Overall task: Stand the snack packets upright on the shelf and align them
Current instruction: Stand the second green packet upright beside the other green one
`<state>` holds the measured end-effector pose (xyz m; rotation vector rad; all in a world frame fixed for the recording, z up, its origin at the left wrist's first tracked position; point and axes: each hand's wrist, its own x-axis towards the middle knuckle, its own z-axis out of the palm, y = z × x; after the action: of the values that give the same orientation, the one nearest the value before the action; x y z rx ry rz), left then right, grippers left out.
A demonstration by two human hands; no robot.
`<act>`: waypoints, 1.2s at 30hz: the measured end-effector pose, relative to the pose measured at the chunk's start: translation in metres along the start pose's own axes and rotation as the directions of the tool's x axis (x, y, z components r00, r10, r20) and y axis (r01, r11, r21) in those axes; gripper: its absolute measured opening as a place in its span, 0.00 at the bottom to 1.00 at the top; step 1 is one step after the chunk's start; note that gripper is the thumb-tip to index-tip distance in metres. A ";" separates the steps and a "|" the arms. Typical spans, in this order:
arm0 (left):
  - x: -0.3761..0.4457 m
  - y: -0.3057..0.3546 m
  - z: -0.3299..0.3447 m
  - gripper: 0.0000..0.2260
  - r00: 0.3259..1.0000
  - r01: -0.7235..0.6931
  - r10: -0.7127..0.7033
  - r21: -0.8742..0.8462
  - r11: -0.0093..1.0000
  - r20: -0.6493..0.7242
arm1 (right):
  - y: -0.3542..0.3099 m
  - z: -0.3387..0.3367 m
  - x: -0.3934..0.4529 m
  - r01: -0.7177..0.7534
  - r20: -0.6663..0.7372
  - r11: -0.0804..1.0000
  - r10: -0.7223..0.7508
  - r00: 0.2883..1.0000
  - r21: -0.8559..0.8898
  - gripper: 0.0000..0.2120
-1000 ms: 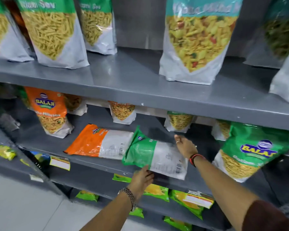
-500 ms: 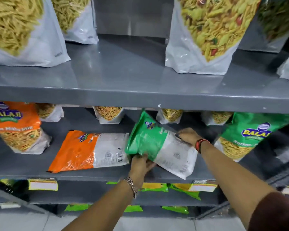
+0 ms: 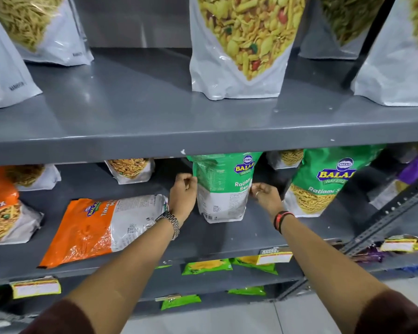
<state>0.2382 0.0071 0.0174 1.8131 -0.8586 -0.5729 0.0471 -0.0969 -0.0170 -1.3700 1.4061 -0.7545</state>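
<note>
A green and white Ratlami Sev packet (image 3: 223, 189) stands upright on the middle grey shelf (image 3: 227, 239), its top hidden behind the shelf above. My left hand (image 3: 182, 196) pinches its left edge and my right hand (image 3: 266, 197) pinches its right edge. To the left an orange and white packet (image 3: 101, 227) lies flat on the same shelf. Another green packet (image 3: 323, 182) stands upright to the right. An orange packet (image 3: 3, 213) stands at the far left.
Small sev packets (image 3: 130, 169) stand along the back of the middle shelf. Large white pouches (image 3: 241, 44) stand on the shelf above. Price tags (image 3: 274, 256) hang on the shelf edge, with green packets (image 3: 206, 266) on the lower shelves. A slotted metal upright (image 3: 386, 220) runs at right.
The green packet was lying flat with my hands at its ends. Both hands lifted it, turned it and stood it upright further back. The view has moved closer to the shelf.
</note>
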 end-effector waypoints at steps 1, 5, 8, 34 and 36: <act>-0.002 -0.003 0.003 0.13 0.997 0.066 -0.067 0.026 0.998 0.041 | 0.000 -0.002 -0.001 -0.023 0.015 1.000 0.023 1.000 0.019 0.09; -0.022 -0.016 0.016 0.21 0.788 0.439 -0.369 -0.029 0.898 0.493 | -0.005 -0.008 -0.009 -0.106 0.071 0.979 0.095 0.993 0.173 0.18; -0.024 -0.027 0.030 0.20 0.752 0.502 -0.410 -0.045 0.864 0.516 | 0.003 -0.011 -0.023 -0.083 0.064 0.988 0.075 0.995 0.131 0.20; -0.116 -0.020 0.056 0.11 0.872 0.393 -0.270 -0.256 0.883 0.408 | -0.044 0.014 -0.001 -0.213 0.422 0.935 0.078 0.903 0.284 0.35; -0.113 -0.014 0.062 0.06 0.878 0.404 -0.283 -0.284 0.870 0.386 | -0.050 0.021 -0.002 -0.221 0.474 0.918 0.042 0.879 0.329 0.34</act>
<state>0.1267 0.0612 -0.0196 1.5586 -0.5891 -1.2203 0.0841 -0.0991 0.0228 -1.0462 0.9101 -0.5245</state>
